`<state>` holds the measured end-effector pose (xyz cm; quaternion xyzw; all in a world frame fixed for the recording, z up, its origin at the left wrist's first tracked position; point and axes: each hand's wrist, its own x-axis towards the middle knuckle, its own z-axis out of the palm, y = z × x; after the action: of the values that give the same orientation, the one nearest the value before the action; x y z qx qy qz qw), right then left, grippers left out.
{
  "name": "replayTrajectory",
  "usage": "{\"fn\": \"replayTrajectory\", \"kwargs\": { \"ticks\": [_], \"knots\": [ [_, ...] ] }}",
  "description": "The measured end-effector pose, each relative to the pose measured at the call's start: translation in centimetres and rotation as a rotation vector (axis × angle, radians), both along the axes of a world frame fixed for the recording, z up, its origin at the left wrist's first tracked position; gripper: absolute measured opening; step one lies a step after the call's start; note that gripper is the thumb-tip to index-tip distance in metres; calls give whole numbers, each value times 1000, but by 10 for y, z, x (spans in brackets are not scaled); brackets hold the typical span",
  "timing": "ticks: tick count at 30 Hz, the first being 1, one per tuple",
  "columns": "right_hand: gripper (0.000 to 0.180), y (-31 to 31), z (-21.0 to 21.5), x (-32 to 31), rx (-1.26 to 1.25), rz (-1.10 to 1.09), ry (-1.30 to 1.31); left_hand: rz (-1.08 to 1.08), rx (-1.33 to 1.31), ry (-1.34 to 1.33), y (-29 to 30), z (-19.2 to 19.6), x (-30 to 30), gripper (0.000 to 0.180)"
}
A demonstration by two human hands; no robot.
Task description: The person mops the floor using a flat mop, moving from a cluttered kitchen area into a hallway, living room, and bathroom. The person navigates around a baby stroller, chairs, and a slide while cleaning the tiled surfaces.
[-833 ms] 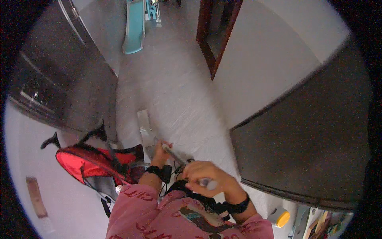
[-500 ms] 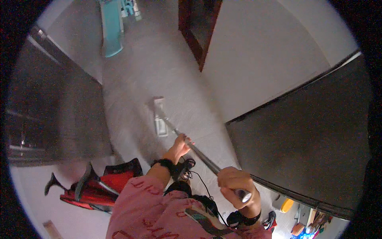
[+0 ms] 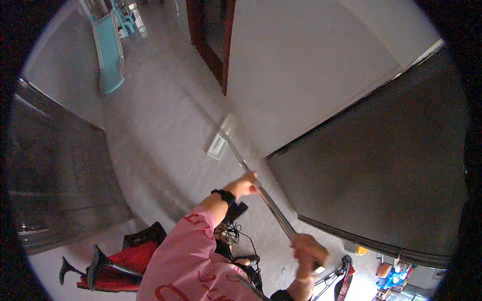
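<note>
A flat mop with a long metal pole (image 3: pixel 275 209) runs slantwise across the middle of the view. Its pale rectangular head (image 3: pixel 217 147) lies on the grey floor, a little blurred. Lower on the pole, my left hand (image 3: pixel 244 184) is wrapped round the shaft. My right hand (image 3: pixel 309 251) grips the pole close to its top end, which pokes out below the fist; this hand is smeared by motion. A dark band circles each wrist.
To the right stands a large dark panel (image 3: pixel 371 155) along the wall, with a dark-framed doorway (image 3: pixel 213 55) beyond it. Dark cabinets (image 3: pixel 60 170) line the left. A light-blue slide (image 3: pixel 109 55) stands far left. Red-and-black folded gear (image 3: pixel 128 261) sits near my left side; black cables (image 3: pixel 233 233) hang before me.
The mop head has moved right and turned to a slant. Both hands have shifted right with the pole, and the whole view has swung, putting the slide and doorway farther left.
</note>
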<state>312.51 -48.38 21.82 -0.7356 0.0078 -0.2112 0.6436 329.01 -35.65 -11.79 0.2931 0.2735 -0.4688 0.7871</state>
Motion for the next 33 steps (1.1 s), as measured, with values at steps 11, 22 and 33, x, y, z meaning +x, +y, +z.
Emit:
{"fn": "replayTrajectory", "kwargs": {
  "ticks": [11,22,33],
  "knots": [
    [31,4,125,2,661,-775,-506,-276,46,108,-54,159,-90,15],
    [22,-22,125,109,233,920,-175,672,104,-6,50,171,-16,15],
    [10,76,89,151,55,1106,171,1073,365,242,200,106,-69,22]
  ]
}}
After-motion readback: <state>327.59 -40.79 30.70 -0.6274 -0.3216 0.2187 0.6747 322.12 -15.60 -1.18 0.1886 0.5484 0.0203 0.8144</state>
